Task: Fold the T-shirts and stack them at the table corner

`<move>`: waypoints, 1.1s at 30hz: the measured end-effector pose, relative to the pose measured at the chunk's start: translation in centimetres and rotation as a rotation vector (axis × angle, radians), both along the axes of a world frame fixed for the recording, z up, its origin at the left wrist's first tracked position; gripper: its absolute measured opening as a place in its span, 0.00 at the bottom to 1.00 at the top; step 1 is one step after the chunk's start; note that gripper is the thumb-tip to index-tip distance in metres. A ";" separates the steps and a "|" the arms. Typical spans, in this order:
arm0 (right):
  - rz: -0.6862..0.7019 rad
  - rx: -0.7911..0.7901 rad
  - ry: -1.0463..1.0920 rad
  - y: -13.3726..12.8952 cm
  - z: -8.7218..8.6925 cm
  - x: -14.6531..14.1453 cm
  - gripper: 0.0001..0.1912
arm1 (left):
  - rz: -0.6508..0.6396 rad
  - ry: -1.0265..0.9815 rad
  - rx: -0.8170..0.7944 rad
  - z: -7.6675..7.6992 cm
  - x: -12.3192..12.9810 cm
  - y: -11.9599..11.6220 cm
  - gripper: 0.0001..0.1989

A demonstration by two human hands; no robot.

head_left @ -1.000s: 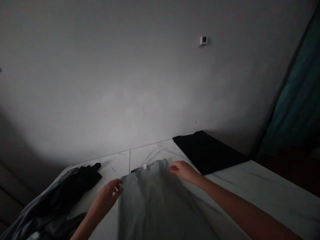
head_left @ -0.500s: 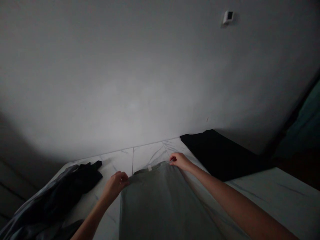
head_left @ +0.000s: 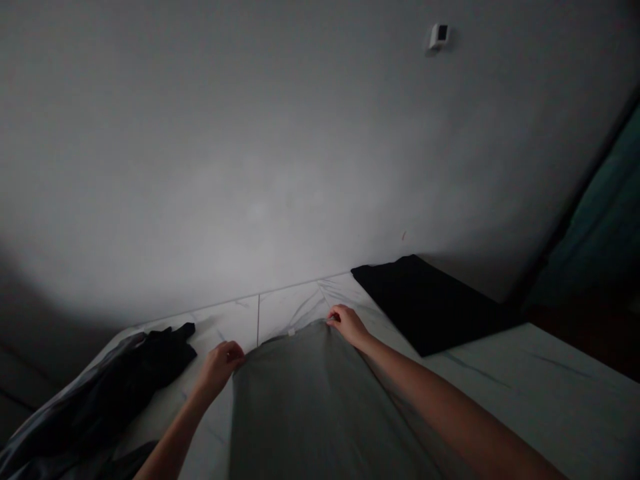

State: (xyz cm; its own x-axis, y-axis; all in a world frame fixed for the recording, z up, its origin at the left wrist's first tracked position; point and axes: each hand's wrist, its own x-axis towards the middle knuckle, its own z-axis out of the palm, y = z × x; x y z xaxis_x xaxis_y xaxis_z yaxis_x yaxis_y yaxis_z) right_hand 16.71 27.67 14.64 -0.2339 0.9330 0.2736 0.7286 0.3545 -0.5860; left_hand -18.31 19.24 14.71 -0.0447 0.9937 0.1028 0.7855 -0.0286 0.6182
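A grey-green shirt (head_left: 310,407) lies spread over the table, its neckline end toward the wall and its lower part cut off by the bottom of the view. A small pale label (head_left: 292,332) shows at the neckline. My left hand (head_left: 223,365) pinches the shirt's far left corner. At the far right corner, my right hand (head_left: 347,324) is closed on the fabric between thumb and fingers. The cloth looks stretched between both hands.
To the right, a black folded garment (head_left: 435,307) lies flat by the wall. Dark crumpled clothes (head_left: 125,387) are heaped on the left. The marble-patterned tabletop (head_left: 495,373) meets a grey wall (head_left: 250,147) carrying a small white device (head_left: 439,36). A teal curtain-like cloth (head_left: 595,213) hangs far right.
The view has shifted a little, so everything sits slightly further left. Both hands keep hold of the shirt, and its neckline edge looks straighter and more taut.
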 end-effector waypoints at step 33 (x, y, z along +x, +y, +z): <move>-0.134 -0.129 0.124 -3.4 3.6 1.0 0.11 | 0.015 0.306 -0.003 -1.0 1.8 -1.1 0.23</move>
